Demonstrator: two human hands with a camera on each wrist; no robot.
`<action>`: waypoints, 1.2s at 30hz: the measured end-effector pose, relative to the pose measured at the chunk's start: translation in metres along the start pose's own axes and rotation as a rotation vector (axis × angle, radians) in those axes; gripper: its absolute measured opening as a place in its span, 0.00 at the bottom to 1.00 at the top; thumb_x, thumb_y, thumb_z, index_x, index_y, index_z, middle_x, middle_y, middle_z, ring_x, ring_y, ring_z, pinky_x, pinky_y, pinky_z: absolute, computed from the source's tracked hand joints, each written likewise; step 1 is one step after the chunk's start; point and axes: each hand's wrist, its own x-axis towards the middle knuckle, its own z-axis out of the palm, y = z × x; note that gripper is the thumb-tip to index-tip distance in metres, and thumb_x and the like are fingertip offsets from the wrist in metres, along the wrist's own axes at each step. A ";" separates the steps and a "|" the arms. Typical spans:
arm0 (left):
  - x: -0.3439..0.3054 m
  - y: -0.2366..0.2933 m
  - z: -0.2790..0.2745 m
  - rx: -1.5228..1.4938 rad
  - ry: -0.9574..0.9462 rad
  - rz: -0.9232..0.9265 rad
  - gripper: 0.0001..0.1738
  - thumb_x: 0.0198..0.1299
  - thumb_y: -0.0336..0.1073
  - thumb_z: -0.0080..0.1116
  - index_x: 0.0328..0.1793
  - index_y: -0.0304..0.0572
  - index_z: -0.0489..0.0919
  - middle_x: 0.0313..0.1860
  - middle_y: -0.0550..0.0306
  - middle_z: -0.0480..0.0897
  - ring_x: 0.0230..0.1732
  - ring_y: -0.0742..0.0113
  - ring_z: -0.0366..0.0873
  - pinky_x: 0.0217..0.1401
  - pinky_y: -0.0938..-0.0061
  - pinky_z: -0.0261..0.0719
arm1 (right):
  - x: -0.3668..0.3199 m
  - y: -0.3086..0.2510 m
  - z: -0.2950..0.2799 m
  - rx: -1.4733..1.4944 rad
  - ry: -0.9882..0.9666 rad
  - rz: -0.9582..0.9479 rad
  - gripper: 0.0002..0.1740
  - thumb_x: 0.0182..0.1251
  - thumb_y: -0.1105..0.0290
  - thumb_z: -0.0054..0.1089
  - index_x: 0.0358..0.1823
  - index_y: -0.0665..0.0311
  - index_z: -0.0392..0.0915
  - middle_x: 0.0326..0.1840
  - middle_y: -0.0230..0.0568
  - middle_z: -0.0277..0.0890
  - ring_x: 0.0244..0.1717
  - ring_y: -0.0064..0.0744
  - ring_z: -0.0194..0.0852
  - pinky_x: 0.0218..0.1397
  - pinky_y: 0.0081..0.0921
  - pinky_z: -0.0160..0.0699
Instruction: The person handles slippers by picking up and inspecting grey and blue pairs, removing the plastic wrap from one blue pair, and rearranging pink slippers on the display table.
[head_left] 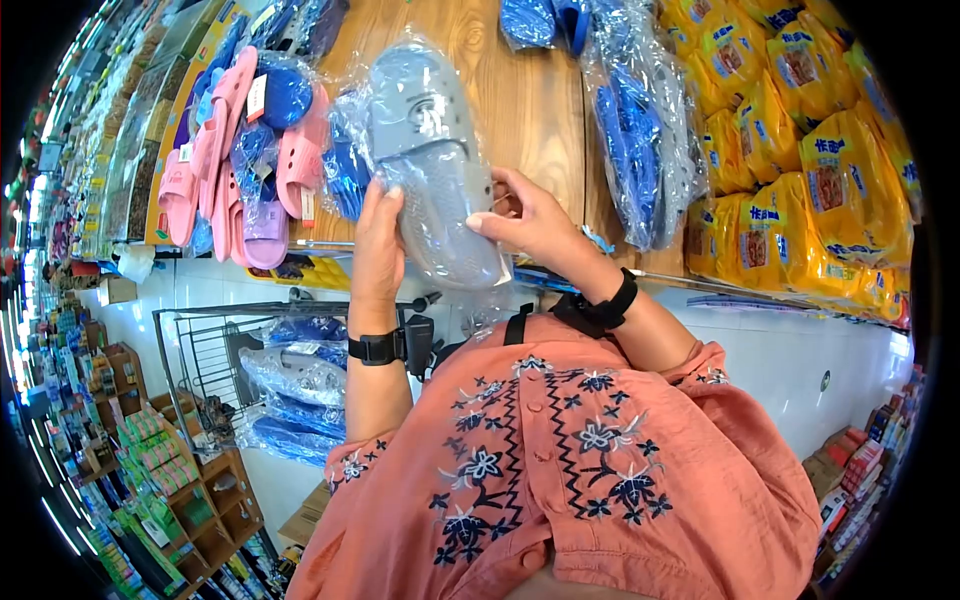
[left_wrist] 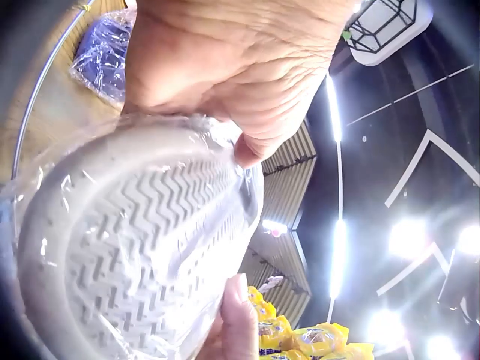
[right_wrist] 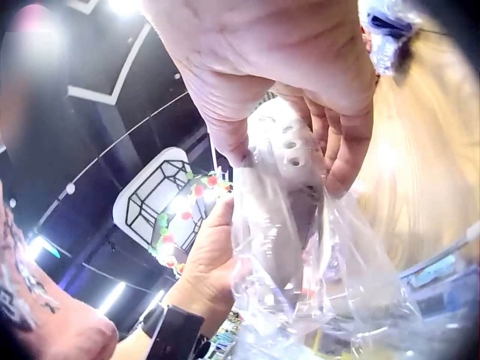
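A grey slipper in a clear plastic bag is held above the table's front edge, its strap end pointing away. The left hand grips its left side, thumb on top. On its other side the right hand pinches the slipper and wrap between thumb and fingers. In the left wrist view the zigzag-patterned footbed shows beneath the left hand. The right wrist view has the right hand over the slipper's holed side, with loose plastic hanging below.
Pink slippers and blue bagged ones lie on the wooden table at left. More blue bagged slippers lie right, beside yellow packages. A black wire rack holding bagged slippers stands below at left.
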 end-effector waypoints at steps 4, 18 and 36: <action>-0.003 -0.010 0.011 -0.308 -0.072 -0.162 0.30 0.81 0.52 0.45 0.74 0.33 0.68 0.64 0.47 0.79 0.62 0.57 0.80 0.68 0.60 0.79 | -0.011 -0.021 0.009 -0.481 0.042 -0.389 0.38 0.62 0.62 0.75 0.70 0.71 0.69 0.52 0.47 0.77 0.46 0.31 0.80 0.51 0.27 0.82; -0.032 -0.022 0.024 -0.685 -0.302 -0.250 0.30 0.80 0.48 0.44 0.81 0.42 0.61 0.71 0.46 0.73 0.67 0.55 0.76 0.72 0.62 0.76 | -0.047 -0.062 0.032 -0.675 -0.146 -0.784 0.31 0.61 0.69 0.72 0.66 0.70 0.76 0.66 0.53 0.74 0.61 0.54 0.78 0.65 0.39 0.78; 0.054 -0.054 0.093 -0.032 -0.166 -0.203 0.29 0.76 0.44 0.56 0.76 0.35 0.68 0.62 0.48 0.82 0.58 0.60 0.83 0.62 0.63 0.84 | -0.075 -0.026 -0.070 -0.789 0.192 -0.177 0.27 0.71 0.60 0.64 0.61 0.74 0.74 0.46 0.57 0.81 0.44 0.47 0.86 0.47 0.37 0.82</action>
